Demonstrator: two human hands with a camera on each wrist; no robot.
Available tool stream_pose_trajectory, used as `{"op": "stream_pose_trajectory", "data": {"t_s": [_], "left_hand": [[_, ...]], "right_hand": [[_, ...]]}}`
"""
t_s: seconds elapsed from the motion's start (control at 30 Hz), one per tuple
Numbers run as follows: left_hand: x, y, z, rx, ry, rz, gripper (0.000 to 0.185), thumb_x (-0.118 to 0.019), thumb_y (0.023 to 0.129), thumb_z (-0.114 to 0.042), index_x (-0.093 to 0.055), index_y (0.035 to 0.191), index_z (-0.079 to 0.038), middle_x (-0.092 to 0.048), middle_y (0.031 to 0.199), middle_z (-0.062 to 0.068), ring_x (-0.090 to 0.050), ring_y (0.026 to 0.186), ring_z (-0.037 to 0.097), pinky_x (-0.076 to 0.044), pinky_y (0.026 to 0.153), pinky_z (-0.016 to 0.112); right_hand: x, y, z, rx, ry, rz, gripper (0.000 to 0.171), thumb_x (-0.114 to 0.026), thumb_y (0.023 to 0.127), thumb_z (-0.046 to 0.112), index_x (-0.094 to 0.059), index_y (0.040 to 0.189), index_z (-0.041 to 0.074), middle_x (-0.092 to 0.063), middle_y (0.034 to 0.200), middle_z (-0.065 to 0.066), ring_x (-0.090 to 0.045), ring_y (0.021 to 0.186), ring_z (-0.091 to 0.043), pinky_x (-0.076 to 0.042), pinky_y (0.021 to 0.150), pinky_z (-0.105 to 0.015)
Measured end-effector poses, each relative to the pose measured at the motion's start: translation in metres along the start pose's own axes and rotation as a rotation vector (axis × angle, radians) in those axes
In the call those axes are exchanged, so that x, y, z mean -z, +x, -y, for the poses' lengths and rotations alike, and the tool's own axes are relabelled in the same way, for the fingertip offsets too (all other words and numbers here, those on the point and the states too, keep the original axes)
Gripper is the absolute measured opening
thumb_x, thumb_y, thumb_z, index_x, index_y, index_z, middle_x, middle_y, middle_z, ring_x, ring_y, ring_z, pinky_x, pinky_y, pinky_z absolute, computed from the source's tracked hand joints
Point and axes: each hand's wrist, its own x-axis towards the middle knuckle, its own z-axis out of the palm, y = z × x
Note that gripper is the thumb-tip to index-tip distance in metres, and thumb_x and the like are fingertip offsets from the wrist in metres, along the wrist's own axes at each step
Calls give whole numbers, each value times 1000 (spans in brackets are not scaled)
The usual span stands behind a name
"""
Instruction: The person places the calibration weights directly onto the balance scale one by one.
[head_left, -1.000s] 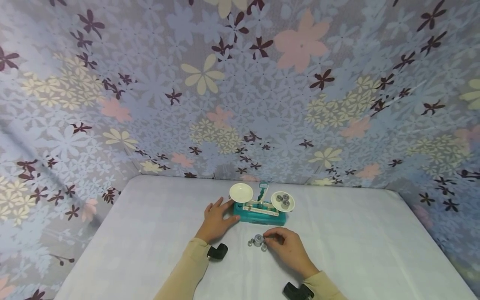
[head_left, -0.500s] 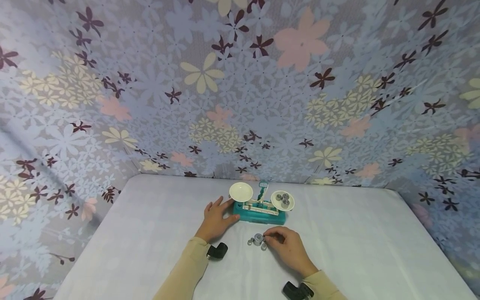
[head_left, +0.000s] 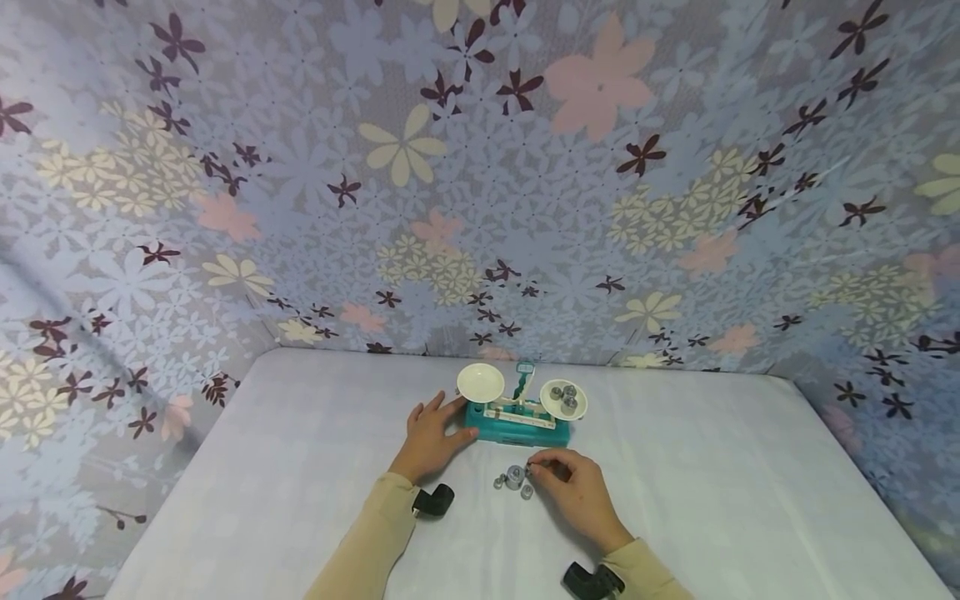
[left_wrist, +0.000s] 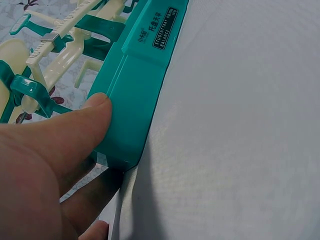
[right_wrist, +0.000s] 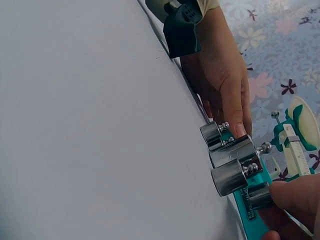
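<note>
1. The left hand [head_left: 429, 437] rests flat on the white surface [head_left: 300, 467], left of the teal balance scale [head_left: 516, 421]. Its fingers are almost straight, and the thumb [left_wrist: 75, 127] presses on the left end of the scale base. It grips nothing.
2. The left pan [head_left: 481, 382] of the scale carries nothing and stands a little higher than the right pan.
3. The right pan [head_left: 562, 401] holds three small metal weights [head_left: 564, 395], so the beam tilts down to that side.
4. In front of the scale, near the person, a small group of metal weights [head_left: 514, 479] stands on the surface. The biggest one is in the middle.
5. The right hand [head_left: 572, 492] is at the right of this group. Its fingers are curled, and thumb and fingertip pinch one small weight [right_wrist: 260, 196] there.
6. I judge that the pinched piece is small and smooth, so it could slip out and roll away. The curled fingers are also very close to the other weights and could knock them over. If the left thumb pushes too hard, the scale may slide and shake the loaded pan.
</note>
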Motion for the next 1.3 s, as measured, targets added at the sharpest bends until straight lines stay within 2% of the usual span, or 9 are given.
{"op": "stream_pose_trajectory", "data": {"t_s": [0.5,0.73,1.03,1.3], "left_hand": [[0,1,2,-6,7,-8,61,-68,95,-37,-53,146,-8,-49,150,17,-29,147,40,-11,119,62],[-1,1,3,-2,15,-2,61,-68,95,-37,-53,147,-8,-50,150,16,-29,147,39,-11,119,62],[-1,1,2,13,10,11,62,-68,96,-39,-51,148,-9,-48,151,16,-27,148,38,-10,120,61],[-1,1,2,12,13,6,62,-67,96,-39,-52,147,-9,-49,151,15,-28,148,38,-11,119,61]], "right_hand": [[6,1,9,133,34,-109,16,-78,85,4,-78,91,19,-68,85,9,-57,76,-8,-45,63,-23],[9,1,10,147,28,-142,18,-80,83,3,-78,91,20,-69,87,10,-57,78,-8,-45,64,-24],[13,3,14,225,33,-195,18,-81,82,3,-78,91,19,-67,85,10,-56,77,-8,-45,64,-24],[15,6,16,242,39,-202,17,-82,82,4,-78,92,18,-70,87,9,-57,79,-9,-45,66,-27]]}}
